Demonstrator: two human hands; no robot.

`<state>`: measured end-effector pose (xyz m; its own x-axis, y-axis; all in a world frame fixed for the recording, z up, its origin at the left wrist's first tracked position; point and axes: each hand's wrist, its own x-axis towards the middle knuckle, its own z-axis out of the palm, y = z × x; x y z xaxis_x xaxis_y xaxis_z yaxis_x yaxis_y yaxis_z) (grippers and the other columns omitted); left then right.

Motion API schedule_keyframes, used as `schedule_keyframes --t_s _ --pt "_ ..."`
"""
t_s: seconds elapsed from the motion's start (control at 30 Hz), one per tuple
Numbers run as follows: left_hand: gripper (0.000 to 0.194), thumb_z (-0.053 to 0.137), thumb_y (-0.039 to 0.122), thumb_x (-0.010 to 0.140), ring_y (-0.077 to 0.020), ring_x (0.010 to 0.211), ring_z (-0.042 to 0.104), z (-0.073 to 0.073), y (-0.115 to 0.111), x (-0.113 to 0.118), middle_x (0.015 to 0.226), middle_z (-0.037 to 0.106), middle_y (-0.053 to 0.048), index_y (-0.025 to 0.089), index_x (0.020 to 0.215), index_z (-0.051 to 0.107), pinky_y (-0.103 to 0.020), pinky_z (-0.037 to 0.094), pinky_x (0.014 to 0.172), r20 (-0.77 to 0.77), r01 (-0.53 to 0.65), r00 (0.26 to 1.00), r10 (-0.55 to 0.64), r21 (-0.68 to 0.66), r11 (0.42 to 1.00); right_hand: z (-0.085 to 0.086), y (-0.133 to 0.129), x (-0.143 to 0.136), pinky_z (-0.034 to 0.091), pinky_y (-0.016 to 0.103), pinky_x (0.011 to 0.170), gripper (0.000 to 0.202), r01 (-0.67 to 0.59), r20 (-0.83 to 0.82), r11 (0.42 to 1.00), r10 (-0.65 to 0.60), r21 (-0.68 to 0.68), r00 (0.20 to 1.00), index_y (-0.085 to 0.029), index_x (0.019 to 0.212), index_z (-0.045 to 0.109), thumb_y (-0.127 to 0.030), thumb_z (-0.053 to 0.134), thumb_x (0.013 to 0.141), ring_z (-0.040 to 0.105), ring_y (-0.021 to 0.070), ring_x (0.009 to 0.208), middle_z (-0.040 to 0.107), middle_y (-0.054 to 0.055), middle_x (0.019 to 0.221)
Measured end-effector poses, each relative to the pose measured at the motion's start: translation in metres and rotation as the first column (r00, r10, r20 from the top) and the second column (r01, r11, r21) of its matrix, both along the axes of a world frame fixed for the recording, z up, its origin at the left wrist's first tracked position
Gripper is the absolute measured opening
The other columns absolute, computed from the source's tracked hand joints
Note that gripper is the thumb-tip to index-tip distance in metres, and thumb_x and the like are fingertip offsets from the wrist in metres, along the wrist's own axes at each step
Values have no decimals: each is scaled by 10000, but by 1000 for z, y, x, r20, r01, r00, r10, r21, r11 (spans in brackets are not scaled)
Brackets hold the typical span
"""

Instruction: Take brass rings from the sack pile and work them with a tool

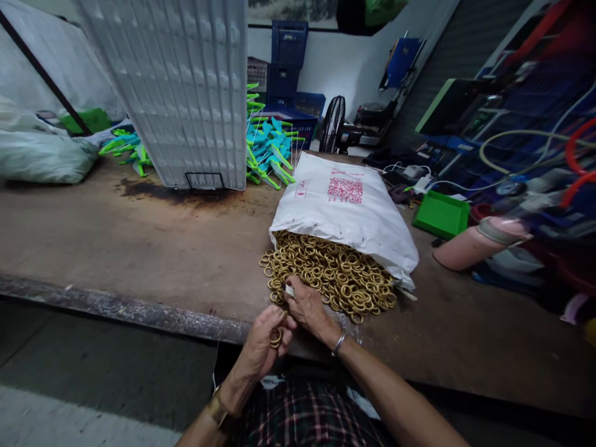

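Your left hand [264, 344] is curled around a small stack of brass rings [275, 337] at the near table edge [139, 308], the stack's axis roughly level. Your right hand [307, 307] rests fingers-down on the ring pile [330, 273], pinching what I cannot tell. The pile spills toward you from a white sack [344, 208]. Bare tabletop lies left; a white ribbed panel [186, 93] and teal clips [270, 149] stand behind.

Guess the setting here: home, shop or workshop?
Likely a small workshop doing piecework. A white sack spills brass-coloured rings onto a worn workbench, with stacked blue crates behind and hoses to the right. The left hand holds a few rings.
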<state>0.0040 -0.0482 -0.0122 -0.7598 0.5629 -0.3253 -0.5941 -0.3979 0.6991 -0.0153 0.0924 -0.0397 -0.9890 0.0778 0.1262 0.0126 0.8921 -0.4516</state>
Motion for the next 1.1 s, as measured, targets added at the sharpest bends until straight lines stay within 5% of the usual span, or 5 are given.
schedule_keyframes --t_s 0.2,0.43,0.67,0.83,1.1 --pt "276 641 277 714 -79 505 513 -1 -6 -5 662 569 9 168 944 535 -153 339 390 179 -8 984 -10 97 995 3 1 -8 219 250 541 152 13 56 1000 -14 3 998 -194 819 548 -132 414 781 452 119 565 574 6 675" --pt "217 690 288 680 -108 627 578 -8 -1 -13 725 594 -18 142 744 543 -164 398 436 208 -74 977 55 87 993 4 23 1 314 225 545 196 87 34 914 -80 -397 996 -191 734 518 -288 383 838 427 115 540 497 -21 586" --pt "345 653 408 699 -47 425 406 -9 21 -17 567 509 66 188 925 513 -140 257 366 -29 -71 997 66 -171 983 23 33 24 364 232 589 247 110 69 766 -86 -634 994 -188 681 531 -359 434 831 466 110 560 530 -29 573" --pt "291 604 435 716 -48 405 346 -6 34 -17 525 485 64 164 811 558 -174 259 395 -223 -63 975 -6 -303 951 22 33 33 346 231 574 262 107 121 735 -35 -670 992 -180 669 542 -375 457 821 448 104 549 525 -30 561" --pt "223 569 360 757 -96 580 473 -8 37 -17 608 537 21 157 667 581 -214 383 584 -528 -144 847 -60 -337 930 21 29 33 314 234 533 361 170 171 724 -72 -668 983 -180 568 470 -457 434 796 380 98 527 442 -35 538"
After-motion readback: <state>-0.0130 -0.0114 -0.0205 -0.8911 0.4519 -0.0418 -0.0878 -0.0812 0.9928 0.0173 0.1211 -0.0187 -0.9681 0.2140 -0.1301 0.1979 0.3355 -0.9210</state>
